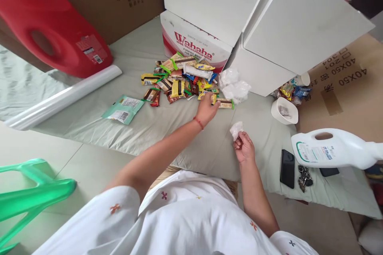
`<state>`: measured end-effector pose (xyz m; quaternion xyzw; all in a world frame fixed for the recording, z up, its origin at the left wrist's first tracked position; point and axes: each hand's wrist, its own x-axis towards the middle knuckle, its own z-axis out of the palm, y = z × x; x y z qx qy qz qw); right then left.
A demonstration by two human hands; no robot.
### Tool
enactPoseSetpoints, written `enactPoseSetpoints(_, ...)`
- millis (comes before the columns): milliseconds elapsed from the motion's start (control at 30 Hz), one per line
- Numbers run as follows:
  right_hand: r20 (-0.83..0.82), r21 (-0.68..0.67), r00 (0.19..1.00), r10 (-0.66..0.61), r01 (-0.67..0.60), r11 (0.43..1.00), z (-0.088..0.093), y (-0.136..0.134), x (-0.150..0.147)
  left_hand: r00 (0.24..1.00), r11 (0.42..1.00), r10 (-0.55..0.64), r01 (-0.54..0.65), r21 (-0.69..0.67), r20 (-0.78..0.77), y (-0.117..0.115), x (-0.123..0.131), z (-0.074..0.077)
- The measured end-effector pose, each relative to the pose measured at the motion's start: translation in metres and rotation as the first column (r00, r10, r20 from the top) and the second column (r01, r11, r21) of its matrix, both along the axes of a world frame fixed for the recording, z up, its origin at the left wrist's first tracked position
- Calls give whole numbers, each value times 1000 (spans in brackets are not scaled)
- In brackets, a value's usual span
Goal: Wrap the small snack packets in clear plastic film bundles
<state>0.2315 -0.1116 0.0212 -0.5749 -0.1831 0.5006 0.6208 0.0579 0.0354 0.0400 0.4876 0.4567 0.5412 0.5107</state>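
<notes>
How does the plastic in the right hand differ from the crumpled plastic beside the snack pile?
The held plastic is gripped in the right hand; the crumpled plastic lies on the sheet beside the snack pile. The held plastic is a small wad; the crumpled plastic spreads wider. Both look whitish and partly see-through.

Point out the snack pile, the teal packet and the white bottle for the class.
Snack pile (178,88): head view, on a yellow wrapper near its middle.
Teal packet (123,108): head view, middle of its upward face.
White bottle (337,149): head view, on its body.
</notes>
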Motion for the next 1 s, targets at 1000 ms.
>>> enactPoseSetpoints(1000,218,35,903,369,-386,922,-24,10,-38,929,919,-327,355,-169,172,-103,-32,-50)
